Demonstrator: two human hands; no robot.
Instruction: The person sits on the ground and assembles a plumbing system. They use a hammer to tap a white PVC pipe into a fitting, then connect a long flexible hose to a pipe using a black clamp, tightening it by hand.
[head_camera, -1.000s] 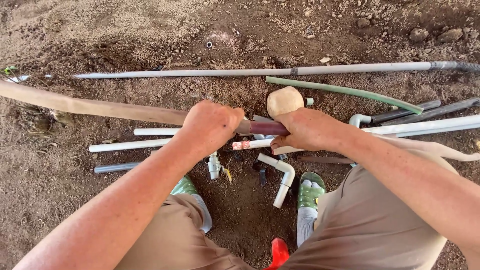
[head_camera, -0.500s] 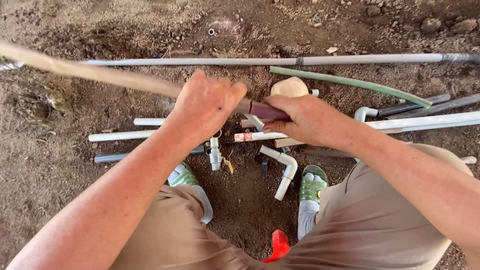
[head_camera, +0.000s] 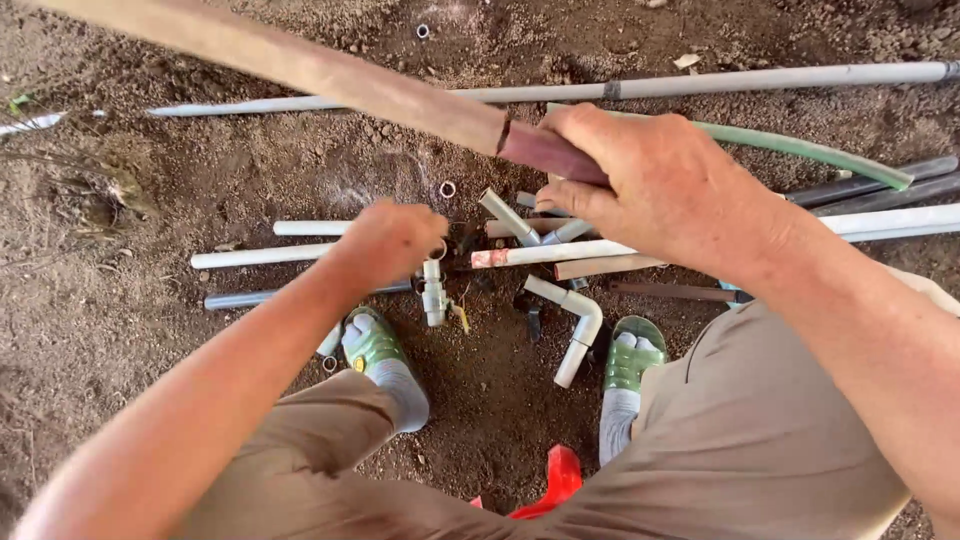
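Right hand (head_camera: 665, 185): raised above the pile, fingers wrapped tight round the dark reddish end of a long tan hose (head_camera: 300, 70).
Hose: held clear of the ground, running from the grip up and away to the top left edge of view; its far end is out of sight.
Left hand (head_camera: 385, 240): low over the ground, fingers curled loosely downward; a small ring (head_camera: 438, 250) shows at the fingertips, but whether it is pinched or only touched I cannot tell.
Valve fitting (head_camera: 433, 292): small grey piece lying just below the left hand, apart from the hose.
Loose parts: white elbow pipe (head_camera: 575, 325) between the feet, a second small ring (head_camera: 447, 189) on the soil above the left hand, short white pipe lengths (head_camera: 260, 257) side by side to the left.
Background: long grey pipe (head_camera: 720, 82) across the top, green hose (head_camera: 800, 148) passing behind the right hand.
Stance: squatting on bare soil, green sandals (head_camera: 372, 345) either side of the parts.
Progress, as judged: hose end in hand but nothing fitted to it; fittings lie separate on the ground, so joining looks not yet begun.
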